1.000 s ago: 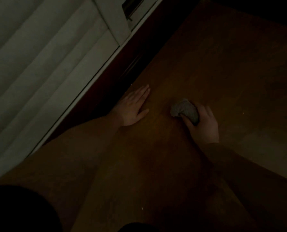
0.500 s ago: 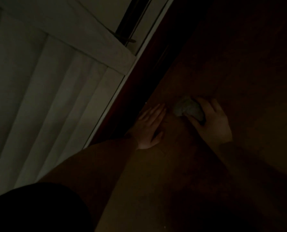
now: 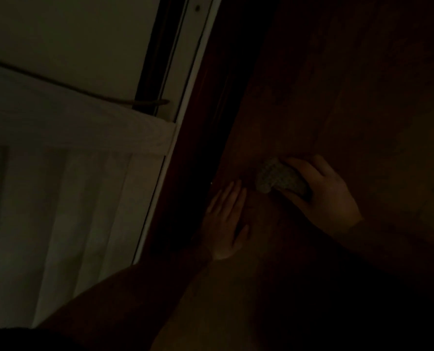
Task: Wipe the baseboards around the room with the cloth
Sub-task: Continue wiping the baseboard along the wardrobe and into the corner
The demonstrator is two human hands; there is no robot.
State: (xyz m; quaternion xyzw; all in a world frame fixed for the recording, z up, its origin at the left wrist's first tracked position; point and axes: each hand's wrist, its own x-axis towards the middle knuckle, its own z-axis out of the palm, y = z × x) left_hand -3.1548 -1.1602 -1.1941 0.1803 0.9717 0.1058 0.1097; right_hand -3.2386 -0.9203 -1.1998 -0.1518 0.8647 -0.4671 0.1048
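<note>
The scene is very dark. My right hand [image 3: 324, 196] grips a bunched grey cloth [image 3: 274, 179] on the brown wooden floor [image 3: 350, 110]. My left hand [image 3: 226, 224] lies flat on the floor with straight fingers, right beside the dark baseboard [image 3: 198, 158] that runs diagonally from the top middle to the bottom left. The cloth sits a short way to the right of the baseboard, just ahead of my left fingertips. Whether the cloth touches the baseboard I cannot make out.
A white panelled wall or door [image 3: 71, 198] with a white edge strip [image 3: 170, 153] rises left of the baseboard. A thin cord [image 3: 59, 83] runs across it. My left forearm [image 3: 134, 300] crosses the bottom of the view.
The view has swung towards the wall and closer in. Both hands have shifted nearer to the baseboard, and the cloth now lies closer to my left fingertips.
</note>
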